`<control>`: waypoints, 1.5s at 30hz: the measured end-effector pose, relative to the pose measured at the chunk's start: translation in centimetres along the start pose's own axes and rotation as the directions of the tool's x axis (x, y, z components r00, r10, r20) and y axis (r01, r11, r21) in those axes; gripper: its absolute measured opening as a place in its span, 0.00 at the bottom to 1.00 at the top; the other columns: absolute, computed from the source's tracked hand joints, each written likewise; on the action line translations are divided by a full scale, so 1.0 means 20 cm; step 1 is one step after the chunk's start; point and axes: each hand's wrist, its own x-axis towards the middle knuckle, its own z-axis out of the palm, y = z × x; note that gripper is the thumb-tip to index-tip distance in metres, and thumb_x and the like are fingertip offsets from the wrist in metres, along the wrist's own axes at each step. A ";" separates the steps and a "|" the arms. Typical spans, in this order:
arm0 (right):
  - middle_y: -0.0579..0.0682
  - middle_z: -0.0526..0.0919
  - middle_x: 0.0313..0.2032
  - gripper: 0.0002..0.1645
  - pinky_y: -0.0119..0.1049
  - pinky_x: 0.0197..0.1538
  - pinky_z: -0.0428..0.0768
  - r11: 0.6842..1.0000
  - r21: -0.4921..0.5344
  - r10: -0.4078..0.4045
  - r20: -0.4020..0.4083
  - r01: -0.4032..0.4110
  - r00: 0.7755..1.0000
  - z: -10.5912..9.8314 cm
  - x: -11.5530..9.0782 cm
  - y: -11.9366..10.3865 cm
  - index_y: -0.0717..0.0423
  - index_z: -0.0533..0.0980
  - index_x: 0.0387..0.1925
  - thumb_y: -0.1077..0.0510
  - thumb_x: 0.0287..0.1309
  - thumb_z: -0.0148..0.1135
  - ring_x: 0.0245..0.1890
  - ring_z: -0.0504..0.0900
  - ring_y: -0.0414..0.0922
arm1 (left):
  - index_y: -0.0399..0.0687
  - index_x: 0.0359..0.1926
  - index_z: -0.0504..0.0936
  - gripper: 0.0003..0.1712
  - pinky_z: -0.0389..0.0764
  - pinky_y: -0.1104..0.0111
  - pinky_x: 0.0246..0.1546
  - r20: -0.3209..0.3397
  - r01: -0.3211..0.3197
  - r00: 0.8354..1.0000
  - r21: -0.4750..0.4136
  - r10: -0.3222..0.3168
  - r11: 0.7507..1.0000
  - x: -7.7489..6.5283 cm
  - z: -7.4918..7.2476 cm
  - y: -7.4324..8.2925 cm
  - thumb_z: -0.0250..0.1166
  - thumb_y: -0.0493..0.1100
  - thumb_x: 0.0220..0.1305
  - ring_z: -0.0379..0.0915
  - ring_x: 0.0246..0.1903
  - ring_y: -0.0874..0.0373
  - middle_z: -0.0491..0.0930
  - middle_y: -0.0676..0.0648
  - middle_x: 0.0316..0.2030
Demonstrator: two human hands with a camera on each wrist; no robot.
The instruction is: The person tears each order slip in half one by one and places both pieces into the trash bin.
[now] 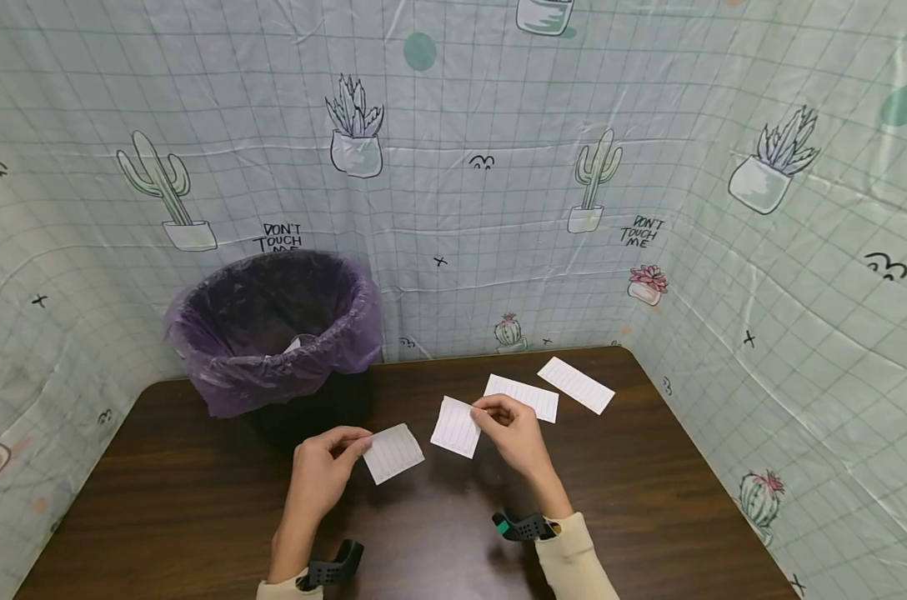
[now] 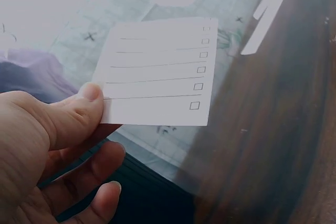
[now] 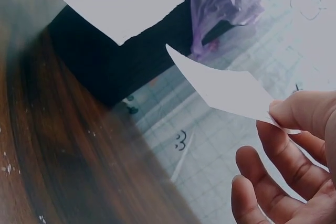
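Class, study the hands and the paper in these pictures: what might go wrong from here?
1. The left hand pinches one paper piece near its edge, the right hand a second piece; either might slip loose.
2. In the head view, the right hand partly covers a lined strip, so it might nudge that strip.
3. The purple bag hangs in loose folds outside the bin; paper dropped there could catch.
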 end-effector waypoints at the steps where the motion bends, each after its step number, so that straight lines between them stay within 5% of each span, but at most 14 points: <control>1: 0.63 0.86 0.35 0.06 0.26 0.38 0.78 1.000 0.006 -0.007 0.007 0.007 1.000 0.00 0.00 -0.01 0.66 0.84 0.40 0.66 0.64 0.68 0.31 0.81 0.34 | 0.43 0.35 0.91 0.03 0.69 0.73 0.25 -0.005 -0.006 1.000 0.005 0.006 1.000 0.00 -0.01 0.01 0.75 0.37 0.60 0.71 0.23 0.66 0.88 0.50 0.27; 13: 0.55 0.89 0.31 0.05 0.28 0.35 0.78 0.995 -0.042 -0.087 0.048 0.089 0.995 0.05 0.07 -0.14 0.59 0.86 0.37 0.60 0.62 0.72 0.30 0.83 0.36 | 0.46 0.34 0.90 0.05 0.67 0.76 0.22 -0.069 -0.165 0.983 0.106 0.172 0.981 0.03 -0.17 0.12 0.76 0.33 0.57 0.67 0.21 0.68 0.86 0.52 0.24; 20: 0.55 0.88 0.34 0.05 0.29 0.39 0.78 0.987 -0.047 -0.147 0.074 0.151 0.986 0.06 0.16 -0.25 0.58 0.85 0.37 0.59 0.64 0.71 0.33 0.82 0.38 | 0.44 0.34 0.90 0.07 0.68 0.80 0.24 -0.093 -0.316 0.937 0.187 0.337 0.930 0.07 -0.32 0.22 0.76 0.30 0.55 0.70 0.21 0.69 0.87 0.51 0.26; 28: 0.57 0.87 0.36 0.06 0.30 0.42 0.80 0.975 0.017 -0.224 0.097 0.224 0.970 0.10 0.25 -0.36 0.60 0.85 0.38 0.60 0.64 0.70 0.35 0.83 0.38 | 0.47 0.39 0.89 0.14 0.67 0.79 0.24 -0.111 -0.450 0.875 0.177 0.472 0.875 0.12 -0.49 0.34 0.75 0.26 0.55 0.69 0.22 0.73 0.88 0.50 0.27; 39: 0.53 0.88 0.34 0.05 0.31 0.37 0.81 0.966 0.020 -0.260 0.133 0.259 0.956 0.18 0.35 -0.58 0.58 0.85 0.35 0.59 0.62 0.72 0.32 0.84 0.41 | 0.41 0.40 0.87 0.16 0.67 0.81 0.25 -0.095 -0.512 0.822 0.310 0.562 0.801 0.24 -0.69 0.44 0.75 0.24 0.50 0.65 0.20 0.73 0.89 0.47 0.28; 45: 0.49 0.88 0.33 0.05 0.32 0.25 0.71 0.948 0.012 -0.316 0.147 0.318 0.937 0.22 0.42 -0.71 0.53 0.86 0.34 0.56 0.63 0.72 0.20 0.76 0.44 | 0.38 0.41 0.85 0.09 0.65 0.79 0.24 -0.096 -0.531 0.798 0.356 0.596 0.769 0.27 -0.77 0.46 0.69 0.40 0.64 0.60 0.17 0.73 0.89 0.44 0.29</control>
